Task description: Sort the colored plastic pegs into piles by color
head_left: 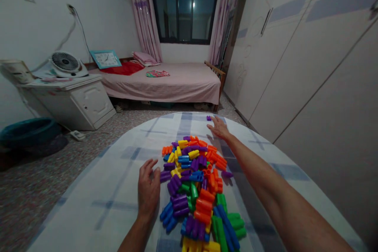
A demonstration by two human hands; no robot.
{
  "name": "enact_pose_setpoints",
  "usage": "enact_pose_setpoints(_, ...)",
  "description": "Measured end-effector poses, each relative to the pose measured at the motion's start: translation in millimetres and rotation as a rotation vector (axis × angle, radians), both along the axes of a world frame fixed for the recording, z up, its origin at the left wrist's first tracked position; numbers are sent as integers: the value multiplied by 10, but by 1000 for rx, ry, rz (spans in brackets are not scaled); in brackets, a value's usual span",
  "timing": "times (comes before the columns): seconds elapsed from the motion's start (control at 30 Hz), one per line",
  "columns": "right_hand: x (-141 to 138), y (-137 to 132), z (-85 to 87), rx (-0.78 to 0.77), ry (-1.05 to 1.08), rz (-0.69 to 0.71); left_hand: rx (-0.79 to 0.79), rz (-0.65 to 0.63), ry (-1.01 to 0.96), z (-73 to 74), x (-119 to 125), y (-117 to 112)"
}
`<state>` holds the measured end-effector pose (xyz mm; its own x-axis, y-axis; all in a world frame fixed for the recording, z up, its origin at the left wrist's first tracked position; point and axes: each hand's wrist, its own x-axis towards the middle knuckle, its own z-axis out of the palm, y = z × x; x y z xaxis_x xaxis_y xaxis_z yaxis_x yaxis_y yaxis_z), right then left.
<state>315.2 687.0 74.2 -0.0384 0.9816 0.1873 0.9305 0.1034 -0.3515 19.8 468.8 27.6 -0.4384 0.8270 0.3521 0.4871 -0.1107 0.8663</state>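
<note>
A heap of multicoloured plastic tube-shaped building blocks (191, 181) lies in a long mass down the middle of a white cloth with blue checks (97, 204). My left hand (149, 189) rests on the cloth at the heap's left side, fingers loosely curled, holding nothing visible. My right hand (218, 128) is stretched out beyond the far end of the heap, with fingers apart. A small purple block (209, 118) lies on the cloth just beyond its fingertips, not held.
The cloth-covered surface ends in a curved far edge. Beyond it stand a bed with pink sheets (165, 86) and a white cabinet (71, 102) bearing a fan (66, 64). White wardrobe doors (295, 55) run along the right. A teal basin (28, 132) sits on the floor at left.
</note>
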Motion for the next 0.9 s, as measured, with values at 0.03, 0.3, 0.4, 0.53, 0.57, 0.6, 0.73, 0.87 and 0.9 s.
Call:
enact_pose_setpoints(0.03,-27,134,-45,1,-2,2,-15,10,0,-15,-8,-2)
enact_pose_setpoints(0.3,-115,595,-281,0,-51,157,-56,5,87,-83,-15,3)
enact_pose_setpoints(0.4,-47,371,-262,-10,-59,235,-55,2,98,-49,-4,1)
enact_pose_setpoints(0.53,99,-377,-299,16,10,475,-65,0,119,6,19,4)
enact_pose_setpoints(0.57,131,-615,-316,34,46,519,-63,-1,124,12,24,8)
enact_pose_setpoints(0.6,156,-855,-329,39,77,553,-62,-3,129,14,25,15)
enact_pose_setpoints(0.73,171,-1670,-276,-15,199,491,-46,-34,138,-4,10,60)
enact_pose_setpoints(0.87,142,-2311,-98,-10,221,274,-102,-110,193,93,22,41)
enact_pose_setpoints(0.9,133,-2493,-62,23,224,206,-141,-109,231,161,37,1)
